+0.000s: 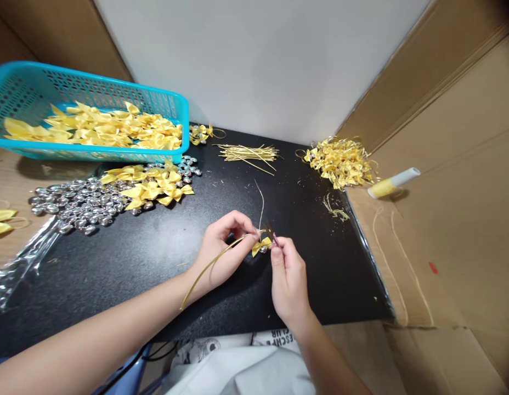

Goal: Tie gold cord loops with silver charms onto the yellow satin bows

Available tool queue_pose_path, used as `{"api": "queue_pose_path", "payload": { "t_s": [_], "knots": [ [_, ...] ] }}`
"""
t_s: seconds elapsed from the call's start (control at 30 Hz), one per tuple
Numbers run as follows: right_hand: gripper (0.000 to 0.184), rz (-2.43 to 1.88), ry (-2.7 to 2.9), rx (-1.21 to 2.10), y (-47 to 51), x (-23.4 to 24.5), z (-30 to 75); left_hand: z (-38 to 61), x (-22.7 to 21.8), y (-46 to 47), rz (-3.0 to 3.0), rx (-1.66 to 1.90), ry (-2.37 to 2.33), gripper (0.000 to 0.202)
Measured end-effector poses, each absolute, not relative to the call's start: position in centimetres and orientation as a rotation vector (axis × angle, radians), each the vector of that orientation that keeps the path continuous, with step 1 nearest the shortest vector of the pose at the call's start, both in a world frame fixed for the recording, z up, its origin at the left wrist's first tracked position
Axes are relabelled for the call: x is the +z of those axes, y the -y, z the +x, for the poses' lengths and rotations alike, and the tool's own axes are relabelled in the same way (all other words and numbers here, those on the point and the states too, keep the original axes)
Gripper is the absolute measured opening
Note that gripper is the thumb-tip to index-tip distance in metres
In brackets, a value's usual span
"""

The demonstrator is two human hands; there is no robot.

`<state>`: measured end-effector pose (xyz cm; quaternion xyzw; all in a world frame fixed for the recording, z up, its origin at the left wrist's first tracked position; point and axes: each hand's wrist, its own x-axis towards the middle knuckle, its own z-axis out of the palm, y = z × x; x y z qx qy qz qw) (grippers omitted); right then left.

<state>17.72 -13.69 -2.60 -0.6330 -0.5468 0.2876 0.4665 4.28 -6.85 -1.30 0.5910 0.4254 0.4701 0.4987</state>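
My left hand (pixel 232 244) is closed in a pinch on a gold cord (pixel 209 266). One end of the cord curves back over my wrist, and a thin end (pixel 261 200) rises from the fingertips. A yellow ribbon bow (pixel 256 249) with a silver bead (pixel 263 249) hangs just below those fingers. My right hand (pixel 290 274) grips small dark-bladed snips (pixel 271 231), whose blades are beside the cord at the left fingertips. My fingers cover the handles, and whether the blades touch the cord cannot be made out.
At the back left stands a blue basket (pixel 186 118) of yellow bows. Silver beads (pixel 81 203) and loose bows (pixel 156 186) lie before it. Gold cords (pixel 250 153), finished-looking bow ties (pixel 339 162) and cord clippings (pixel 335 208) lie on the black table (pixel 320 285). A cardboard wall (pixel 464 164) borders the right.
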Motion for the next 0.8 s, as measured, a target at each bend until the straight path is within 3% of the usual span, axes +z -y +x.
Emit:
{"api": "queue_pose_path", "payload": {
  "t_s": [0.8],
  "knots": [
    [0.025, -1.574, 1.324, 0.679, 13.67, -2.56, 17.7, 4.15, -1.5, 6.83, 1.472, 1.11, -1.017, 0.01]
  ]
}}
